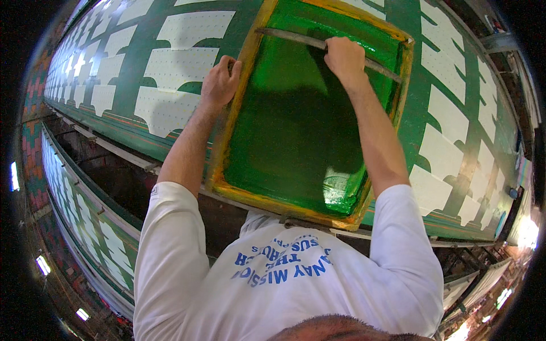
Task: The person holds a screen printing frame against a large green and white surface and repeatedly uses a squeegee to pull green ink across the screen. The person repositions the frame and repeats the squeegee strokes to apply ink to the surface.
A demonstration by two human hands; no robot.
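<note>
A screen-printing frame (226, 142) with yellow-stained edges lies on the long table in front of me. Its mesh is green, with wet, shiny green ink (341, 187) pooled at the near right corner. My right hand (345, 57) is closed around a long, thin squeegee (290, 37) that spans the far part of the frame from side to side at a slant. The squeegee's lower edge is hard to make out against the dark ink. At the frame's left edge, my left hand (220, 84) grips the side rail with bent fingers.
White cut fabric pieces (176, 68) lie in rows on the green table (126, 85), left and right of the frame. Another table with white pieces (85, 210) stands at the lower left, across a gap. A metal rail (136, 162) runs along the near table edge.
</note>
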